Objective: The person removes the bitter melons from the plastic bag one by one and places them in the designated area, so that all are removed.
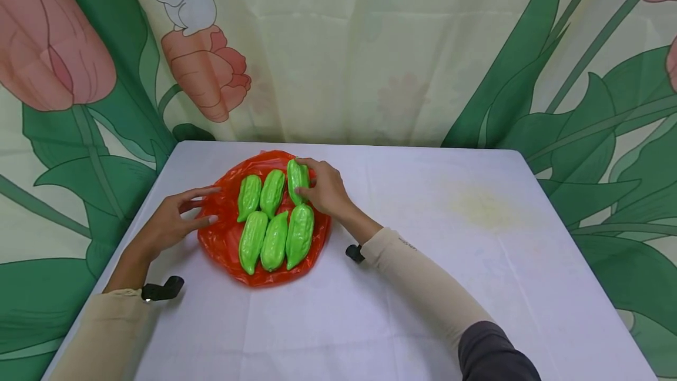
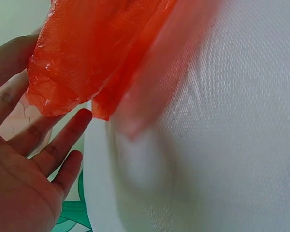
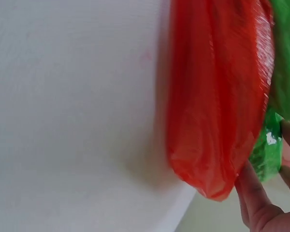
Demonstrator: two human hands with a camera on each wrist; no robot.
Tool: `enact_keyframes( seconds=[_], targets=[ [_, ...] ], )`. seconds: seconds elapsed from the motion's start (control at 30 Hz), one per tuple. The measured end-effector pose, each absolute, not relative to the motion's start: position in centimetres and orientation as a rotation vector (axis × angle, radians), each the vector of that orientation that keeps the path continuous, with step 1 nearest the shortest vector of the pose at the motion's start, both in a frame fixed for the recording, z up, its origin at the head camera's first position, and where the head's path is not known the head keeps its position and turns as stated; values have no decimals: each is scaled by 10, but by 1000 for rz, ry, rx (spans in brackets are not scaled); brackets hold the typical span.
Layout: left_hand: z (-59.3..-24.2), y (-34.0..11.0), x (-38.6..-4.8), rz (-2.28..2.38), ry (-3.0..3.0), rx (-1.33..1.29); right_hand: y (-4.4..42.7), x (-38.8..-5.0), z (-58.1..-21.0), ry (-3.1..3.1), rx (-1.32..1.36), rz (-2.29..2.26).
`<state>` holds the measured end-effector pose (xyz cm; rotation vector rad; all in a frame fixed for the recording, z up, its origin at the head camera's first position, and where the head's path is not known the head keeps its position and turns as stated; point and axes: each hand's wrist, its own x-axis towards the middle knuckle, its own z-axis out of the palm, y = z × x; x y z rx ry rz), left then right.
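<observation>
Several green bitter gourds [image 1: 274,241] with bumpy, shiny skins lie in two rows on a round tray covered in red plastic [image 1: 222,249]. My right hand [image 1: 329,191] pinches the far right gourd [image 1: 298,176] between thumb and fingers. In the right wrist view, that gourd [image 3: 267,157] sits partly behind the red plastic [image 3: 208,121], and another gourd [image 3: 287,58] is closer to the camera. At the tray's left edge, my left hand [image 1: 169,222] has its fingers spread. The left wrist view shows the hand [image 2: 24,179] beside the red plastic [image 2: 92,53], partly hidden behind it.
A white cloth covers the table [image 1: 449,263], stretching out to the right of the tray. Behind it hangs a curtain [image 1: 338,52] printed with tulips, leaves and a rabbit on a carrot. Each wrist carries a small black camera [image 1: 163,290].
</observation>
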<state>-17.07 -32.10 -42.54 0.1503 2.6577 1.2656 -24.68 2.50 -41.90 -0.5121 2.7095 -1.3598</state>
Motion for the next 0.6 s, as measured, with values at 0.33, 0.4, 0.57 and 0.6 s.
enact_keyframes(
  seconds=[0.33, 0.4, 0.57, 0.6],
  targets=[
    [-428, -322, -172, 1255, 2670, 166, 37, -250, -410, 2707, -450, -1499],
    [-427, -322, -172, 1256, 2670, 163, 40, -251, -409, 2709, -441, -1511],
    [-426, -322, -172, 1261, 2667, 152, 49, -253, -407, 2724, -424, -1514],
    [-426, -322, -171, 1261, 2669, 152, 51, -254, -407, 2727, -418, -1510]
  ],
)
